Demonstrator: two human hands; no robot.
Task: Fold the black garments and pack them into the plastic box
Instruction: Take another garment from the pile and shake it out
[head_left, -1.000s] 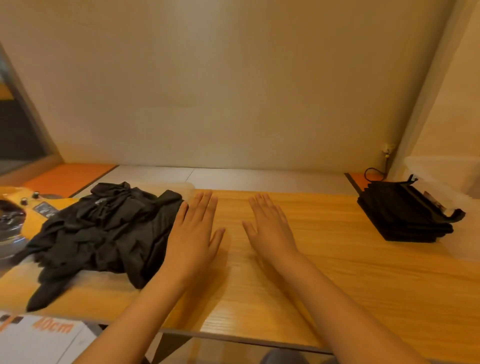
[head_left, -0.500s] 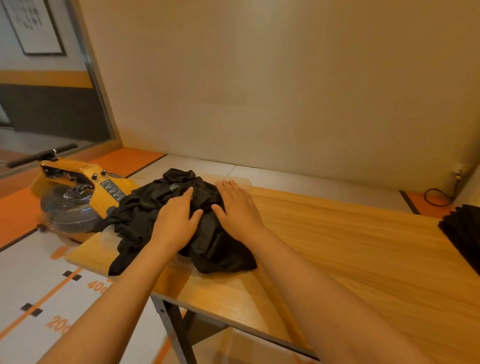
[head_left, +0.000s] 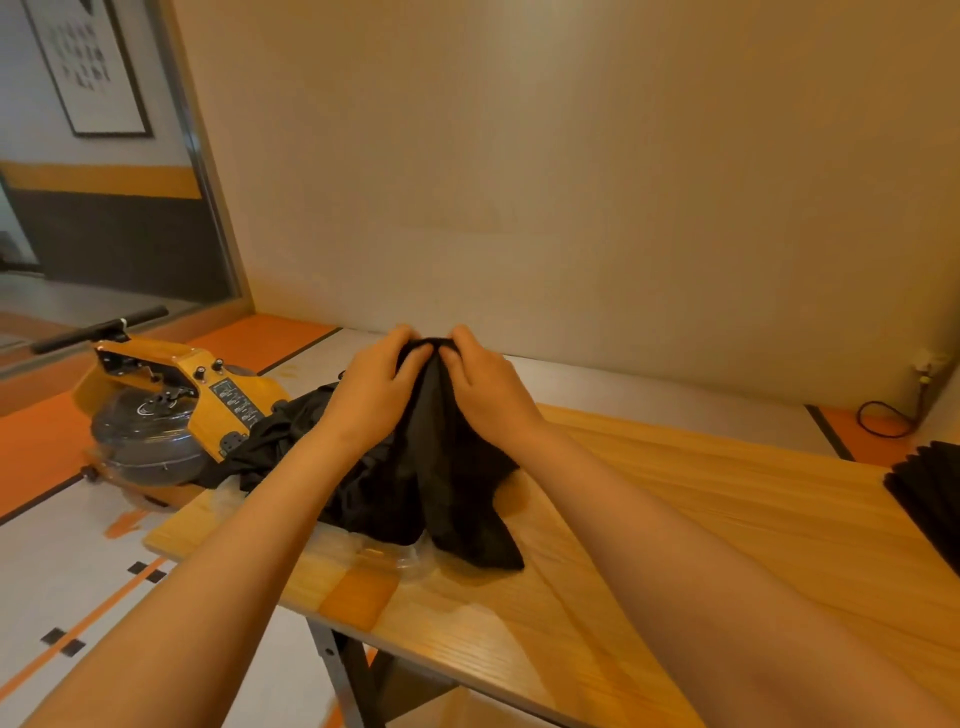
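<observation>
**Black cloth pinched up from the heap by both hands**

Black fabric is gathered between the two hands at the far edge of the table. The left hand (head_left: 376, 392) and the right hand (head_left: 485, 387) sit close together, knuckles up, fingers curled tight and nearly touching each other. Each one pinches the top edge of a soft black garment (head_left: 447, 467). That garment is raised into a peak, and its lower part drapes down, with a pointed corner lying on the light wooden table (head_left: 701, 519).

Just to the left, touching the raised piece, lies a crumpled heap of black garments (head_left: 288, 441) at the table's left end. The left forearm crosses in front of the heap and hides part of it. Wrinkled clear plastic (head_left: 397, 558) shows from under the heap's near edge; its exact shape cannot be made out.

Well apart, at the right edge of the view, a stack of folded black garments (head_left: 930, 499) rests on the same table and is cut off by the frame.

Beyond the table's left end, a yellow machine with a round clear tank (head_left: 171, 400) stands on the orange and grey floor. A framed print (head_left: 88, 67) hangs on the far left wall, and a black cable (head_left: 883, 423) loops below a wall socket on the right.
</observation>
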